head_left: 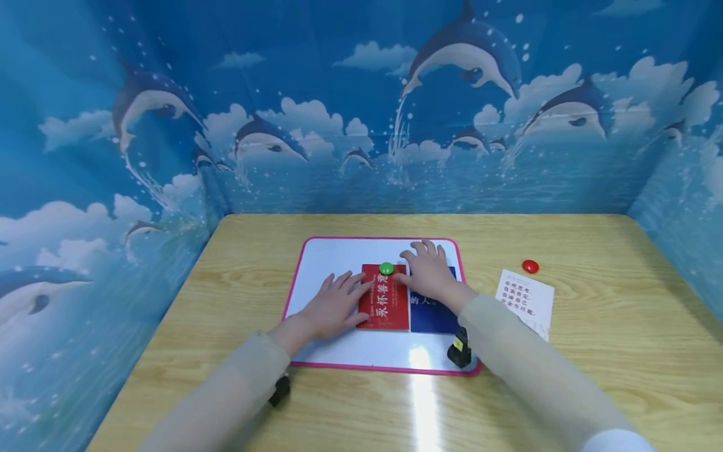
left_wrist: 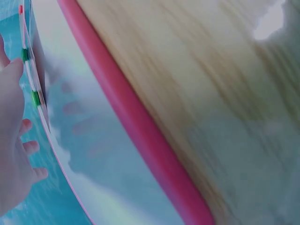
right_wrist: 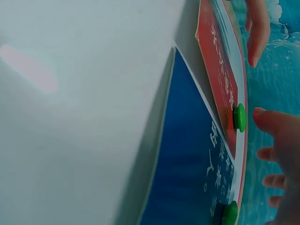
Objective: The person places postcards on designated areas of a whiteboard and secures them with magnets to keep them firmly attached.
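A whiteboard (head_left: 333, 348) with a pink rim bears a red card (head_left: 390, 314) and, to its right, a blue card (head_left: 429, 321), both with white writing. One green round magnet (head_left: 386, 269) sits at the top of the red card. Another green magnet (right_wrist: 229, 214) shows on the blue card in the right wrist view; my right hand hides it in the head view. My left hand (head_left: 334, 307), fingers spread, overlaps the red card's left edge. Over the blue card's upper part is my right hand (head_left: 432, 274), fingers apart, thumb pointing toward the green magnet. Neither hand holds anything.
Right of the board, a white card (head_left: 528, 301) with dark writing lies on the wooden table (head_left: 615, 326), partly behind my right forearm. A red magnet (head_left: 530, 266) is just above it. A dolphin-print curtain (head_left: 361, 169) encloses the table's back and sides.
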Motion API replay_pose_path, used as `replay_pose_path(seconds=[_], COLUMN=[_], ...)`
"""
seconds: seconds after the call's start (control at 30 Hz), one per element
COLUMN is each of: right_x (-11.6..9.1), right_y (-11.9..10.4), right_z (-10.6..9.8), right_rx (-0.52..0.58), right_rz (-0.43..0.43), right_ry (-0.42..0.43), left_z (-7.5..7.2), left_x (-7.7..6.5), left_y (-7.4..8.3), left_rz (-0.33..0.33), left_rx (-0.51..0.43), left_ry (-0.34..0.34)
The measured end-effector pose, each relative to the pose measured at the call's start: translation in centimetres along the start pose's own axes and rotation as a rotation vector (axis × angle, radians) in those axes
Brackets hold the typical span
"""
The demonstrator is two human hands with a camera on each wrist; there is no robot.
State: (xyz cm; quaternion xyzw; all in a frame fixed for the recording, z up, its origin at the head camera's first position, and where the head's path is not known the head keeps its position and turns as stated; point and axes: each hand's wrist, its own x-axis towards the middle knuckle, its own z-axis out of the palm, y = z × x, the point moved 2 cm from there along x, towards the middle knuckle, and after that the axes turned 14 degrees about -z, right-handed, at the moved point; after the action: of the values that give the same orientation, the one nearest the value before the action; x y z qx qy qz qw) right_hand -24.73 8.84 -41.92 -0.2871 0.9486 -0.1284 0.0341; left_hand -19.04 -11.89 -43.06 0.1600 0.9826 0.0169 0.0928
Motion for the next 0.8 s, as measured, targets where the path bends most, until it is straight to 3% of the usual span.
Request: replay_pose_path(seconds=[0.5, 0.8], right_x=[-3.2, -5.3], right_y=[2.5, 4.4], right_z=[-1.0, -0.8], right_rx=[-0.042, -0.040], right_rz=[0.011, 0.050], right_ry=[0.037, 0.020], left_z=[-0.5, -0.4], left_x=[-0.3, -0.4], left_y=[-4.3, -7.3], left_rz=[-0.131, -0.223], left_rx=[-0.104, -0.114], left_ry=[0.038, 0.018])
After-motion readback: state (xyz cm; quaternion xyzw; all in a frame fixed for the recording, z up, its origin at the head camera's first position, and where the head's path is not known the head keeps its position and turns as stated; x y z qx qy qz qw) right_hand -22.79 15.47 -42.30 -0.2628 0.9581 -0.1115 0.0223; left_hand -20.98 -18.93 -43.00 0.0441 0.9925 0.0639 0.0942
